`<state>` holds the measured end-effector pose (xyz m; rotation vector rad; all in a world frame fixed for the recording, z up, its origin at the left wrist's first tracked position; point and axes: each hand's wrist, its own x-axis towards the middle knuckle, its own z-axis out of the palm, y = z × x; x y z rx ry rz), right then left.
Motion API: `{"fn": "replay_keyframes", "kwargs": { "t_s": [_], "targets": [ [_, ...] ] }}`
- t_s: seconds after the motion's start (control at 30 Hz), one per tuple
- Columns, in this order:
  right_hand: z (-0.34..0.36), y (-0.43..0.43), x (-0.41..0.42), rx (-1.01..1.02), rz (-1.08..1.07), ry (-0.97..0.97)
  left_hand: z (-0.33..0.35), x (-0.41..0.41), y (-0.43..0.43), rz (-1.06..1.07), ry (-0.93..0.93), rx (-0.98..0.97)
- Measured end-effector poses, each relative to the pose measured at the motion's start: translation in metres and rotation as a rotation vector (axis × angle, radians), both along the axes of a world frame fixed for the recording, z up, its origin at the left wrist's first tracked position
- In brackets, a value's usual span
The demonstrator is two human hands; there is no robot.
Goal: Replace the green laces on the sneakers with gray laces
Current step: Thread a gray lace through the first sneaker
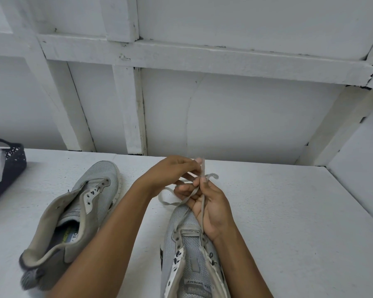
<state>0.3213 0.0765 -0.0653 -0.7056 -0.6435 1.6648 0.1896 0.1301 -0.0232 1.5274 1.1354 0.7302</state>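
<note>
Holding gray lace (202, 169) pinched by left hand (170, 173) and gripped in curled right hand (210, 204), above toe of near sneaker (190, 257). Level both ends, keep flat, then thread next eyelets.

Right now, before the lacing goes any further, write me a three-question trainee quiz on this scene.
1. True or false: the sneaker on the left has green laces threaded through it.
2. What are the left hand and the right hand both holding? A) gray lace B) a green lace C) a shoe brush
3. Fill in: the dark basket sits at the ___ edge of the table.

Key: 1 false, its eyelets are empty; 2 A; 3 left.
</note>
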Motion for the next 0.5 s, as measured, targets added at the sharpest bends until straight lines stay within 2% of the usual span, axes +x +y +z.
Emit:
{"fn": "replay_keyframes", "kwargs": {
  "t_s": [0.1, 0.33, 0.5],
  "targets": [
    [-0.002, 0.002, -0.001, 0.002, 0.013, -0.058, -0.001, -0.007, -0.012, -0.087, 0.052, -0.026],
    [0.003, 0.000, -0.002, 0.027, 0.114, -0.192, -0.007, -0.006, -0.015, 0.015, -0.099, -0.013],
    [0.003, -0.001, -0.002, 0.020, 0.145, -0.219, -0.009, -0.002, -0.013, 0.016, -0.076, -0.022]
  ]
}}
